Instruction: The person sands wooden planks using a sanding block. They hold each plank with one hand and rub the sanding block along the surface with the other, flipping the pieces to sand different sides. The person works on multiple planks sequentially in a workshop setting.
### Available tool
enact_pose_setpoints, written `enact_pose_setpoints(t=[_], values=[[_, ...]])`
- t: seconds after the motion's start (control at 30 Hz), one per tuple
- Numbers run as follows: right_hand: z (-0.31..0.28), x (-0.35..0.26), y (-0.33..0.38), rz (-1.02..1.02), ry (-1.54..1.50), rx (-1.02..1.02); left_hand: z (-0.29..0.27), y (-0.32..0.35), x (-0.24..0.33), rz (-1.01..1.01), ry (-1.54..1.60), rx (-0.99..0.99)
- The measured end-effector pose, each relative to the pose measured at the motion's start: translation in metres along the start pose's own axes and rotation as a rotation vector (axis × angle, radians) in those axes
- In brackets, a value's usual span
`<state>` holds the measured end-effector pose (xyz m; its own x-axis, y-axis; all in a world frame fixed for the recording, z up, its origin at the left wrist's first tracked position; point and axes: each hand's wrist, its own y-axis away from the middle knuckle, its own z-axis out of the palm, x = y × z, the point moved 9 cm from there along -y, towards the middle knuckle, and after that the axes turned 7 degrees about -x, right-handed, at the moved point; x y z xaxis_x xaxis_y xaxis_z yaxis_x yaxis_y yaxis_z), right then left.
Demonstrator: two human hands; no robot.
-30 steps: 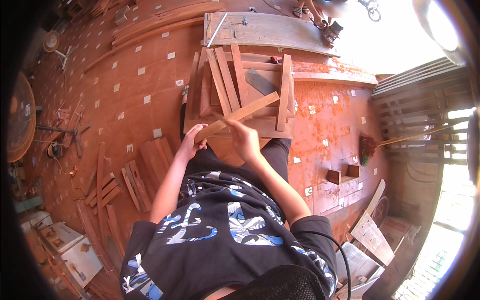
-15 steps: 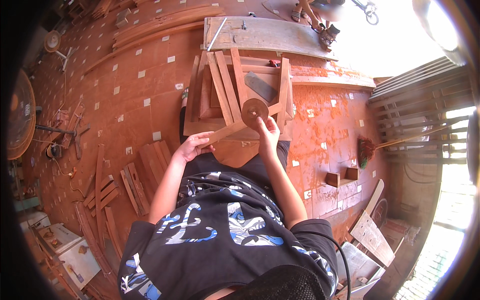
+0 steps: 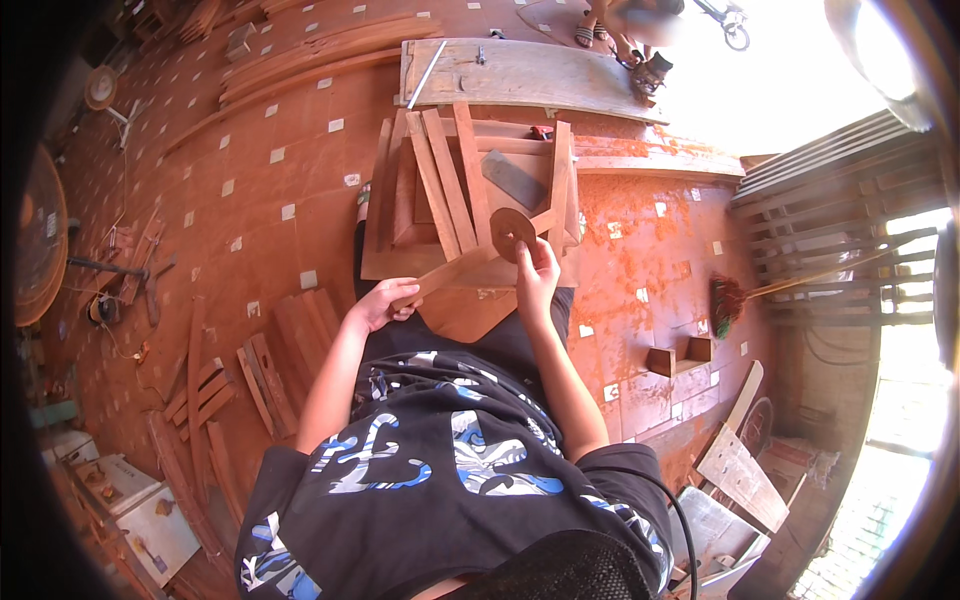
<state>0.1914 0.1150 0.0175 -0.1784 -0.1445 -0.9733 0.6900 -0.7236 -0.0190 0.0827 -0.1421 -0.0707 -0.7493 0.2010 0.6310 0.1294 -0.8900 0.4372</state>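
My left hand (image 3: 386,303) is closed round the lower left end of a narrow wooden strip (image 3: 458,268), which slants up and away to the right. A round brown disc with a hole in its middle, like a sanding disc (image 3: 508,228), is pinched at its near edge by my right hand (image 3: 538,278). The disc lies against the strip near its far end and hides part of it. Just beyond, several wooden strips (image 3: 432,180) rest on a stacked wooden panel (image 3: 400,265) in front of my knees. A grey flat rectangular plate (image 3: 513,180) lies among them.
A long pale board (image 3: 540,80) lies beyond the panel, near another person's hand and a tool (image 3: 650,72). Loose boards (image 3: 268,380) are on the floor at left, near a fan (image 3: 40,235). At right are a broom (image 3: 728,305) and a slatted rack (image 3: 840,220).
The disc has tilted and looks narrower, with my right fingers shifted slightly on it. My left hand still grips the strip. The whole view has shifted a little.
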Motion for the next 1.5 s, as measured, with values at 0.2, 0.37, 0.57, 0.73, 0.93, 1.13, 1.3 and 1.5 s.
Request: enact_pose_setpoints(t=[0.2, 0.37, 0.57, 0.73, 0.93, 1.13, 1.3, 1.5], values=[[0.025, -0.083, 0.007, -0.553, 0.904, -0.09, 0.001, 0.008, 0.004, 0.082, 0.031, -0.036], [0.042, -0.065, 0.016, -0.526, 0.99, -0.184, 0.001, 0.009, 0.015, 0.178, 0.049, 0.032], [0.079, -0.015, 0.017, -0.368, 1.125, -0.493, -0.011, 0.01, 0.01, 0.157, 0.117, 0.078], [0.101, -0.004, 0.025, -0.449, 1.328, -0.653, -0.017, 0.01, 0.008, 0.167, 0.118, 0.201], [0.152, 0.003, 0.051, -0.671, 1.335, -0.911, -0.036, 0.006, 0.004, 0.206, 0.077, 0.294], [0.176, 0.02, 0.057, -0.675, 1.328, -0.916, -0.041, 0.004, 0.002, 0.236, 0.176, 0.386], [0.159, 0.016, 0.034, -0.575, 1.351, -0.857, -0.036, 0.007, 0.009, 0.236, 0.093, 0.37], [0.139, 0.012, -0.012, -0.328, 1.373, -0.781, -0.034, 0.011, 0.01, 0.239, 0.062, 0.391]])
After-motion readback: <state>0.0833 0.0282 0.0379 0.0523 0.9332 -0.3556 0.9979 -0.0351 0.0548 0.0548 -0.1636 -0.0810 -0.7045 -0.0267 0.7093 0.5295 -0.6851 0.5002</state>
